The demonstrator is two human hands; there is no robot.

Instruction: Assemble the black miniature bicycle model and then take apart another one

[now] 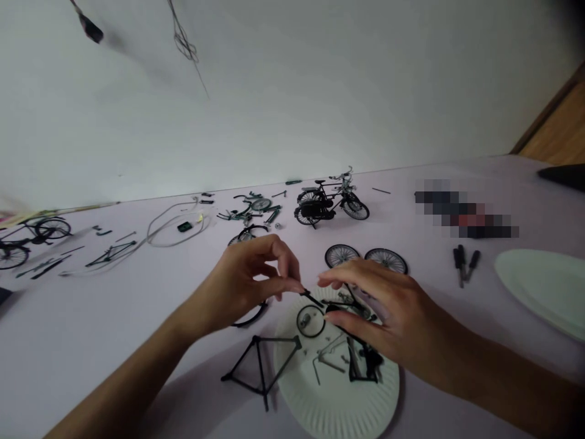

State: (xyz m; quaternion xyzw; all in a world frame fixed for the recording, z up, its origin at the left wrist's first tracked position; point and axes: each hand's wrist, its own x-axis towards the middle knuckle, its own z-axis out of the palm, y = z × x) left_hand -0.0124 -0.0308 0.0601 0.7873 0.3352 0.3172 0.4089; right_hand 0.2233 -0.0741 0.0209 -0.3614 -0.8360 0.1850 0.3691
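My left hand (247,280) pinches a short black rod-like bicycle part (314,299) between thumb and fingertips, above the left edge of a white paper plate (297,402). My right hand (388,305) hovers over the plate with thumb and fingers apart, close to the part's free end. Under it lie small model bicycle pieces: a thin black ring (298,329), a bent hex key (316,369) and a black frame-like piece (363,378). The right hand partly hides several of them. A black model bicycle frame (260,363) leans over the plate's left rim.
Two spoked wheels (386,259) lie behind the plate. An assembled model bicycle (326,201) stands near the wall, with loose parts (256,207) to its left. Small screwdrivers (464,262) and a second white plate (548,286) are at right. A cable (153,228) curls at left.
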